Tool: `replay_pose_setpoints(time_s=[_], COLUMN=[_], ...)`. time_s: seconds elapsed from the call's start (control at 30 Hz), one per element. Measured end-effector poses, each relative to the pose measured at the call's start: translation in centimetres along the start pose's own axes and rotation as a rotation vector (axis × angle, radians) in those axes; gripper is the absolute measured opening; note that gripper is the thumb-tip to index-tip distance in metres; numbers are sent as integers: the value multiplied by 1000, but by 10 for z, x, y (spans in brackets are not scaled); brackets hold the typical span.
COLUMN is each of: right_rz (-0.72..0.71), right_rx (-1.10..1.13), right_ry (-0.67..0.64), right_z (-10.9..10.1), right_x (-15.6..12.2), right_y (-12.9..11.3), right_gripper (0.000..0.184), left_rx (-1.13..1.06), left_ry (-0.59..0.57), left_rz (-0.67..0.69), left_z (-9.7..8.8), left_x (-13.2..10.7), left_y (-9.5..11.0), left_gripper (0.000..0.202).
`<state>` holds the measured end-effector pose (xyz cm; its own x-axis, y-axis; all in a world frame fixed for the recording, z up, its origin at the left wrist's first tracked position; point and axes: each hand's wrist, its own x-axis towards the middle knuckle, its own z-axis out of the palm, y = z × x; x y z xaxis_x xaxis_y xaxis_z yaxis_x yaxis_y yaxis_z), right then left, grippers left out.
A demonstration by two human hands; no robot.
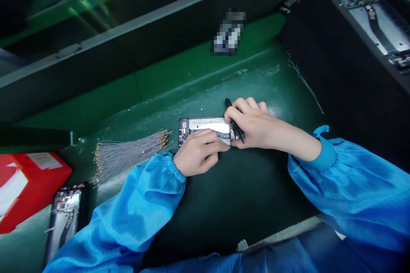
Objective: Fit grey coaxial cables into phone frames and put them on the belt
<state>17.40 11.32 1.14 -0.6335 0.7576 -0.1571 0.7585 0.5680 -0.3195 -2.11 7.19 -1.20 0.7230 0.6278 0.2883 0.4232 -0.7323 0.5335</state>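
Observation:
An opened phone lies flat on the green work surface, its metal frame and a dark flex strip showing. My left hand is closed over its lower edge, fingers bent and pressing the strip near the right end. In my right hand is a slim black stick-like tool, slanting down to the phone's right end; its exact kind I cannot make out. The right fingers are closed around it, and the thumb is low by the phone's corner. Both hands partly cover the phone.
Left of the phone lies a bundle of thin grey cables with gold ends. Beyond it are a red box and another opened phone. A black rack holding phones stands right, near loose wires. A blurred-out item sits behind.

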Motion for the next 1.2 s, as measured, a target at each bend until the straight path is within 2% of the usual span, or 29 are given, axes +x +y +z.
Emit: replay_pose_setpoints(time_s=[0.1,0.27,0.5,0.87,1.2], right_rz=[-20,-193,-227,-171,-92], right_rx=[-36,71,12,-136,-120], right_ry=[0,-5,-9,-70,-136], right_z=[-1,-1,-5,-9,-12], right_x=[1,-2,1,5,8], right_y=[-3,4,3,-10,-16], right_gripper=[31,26,25,28,29], left_rx=[-1,3,39,37,-6], left_ry=[9,49,59,44,-21], left_rz=[6,-50,-161,-165,-39], left_z=[0,2,5,5,1], left_x=[0,0,2,2,1], left_y=[0,0,2,0,-1], left_gripper=[30,26,19,18,19])
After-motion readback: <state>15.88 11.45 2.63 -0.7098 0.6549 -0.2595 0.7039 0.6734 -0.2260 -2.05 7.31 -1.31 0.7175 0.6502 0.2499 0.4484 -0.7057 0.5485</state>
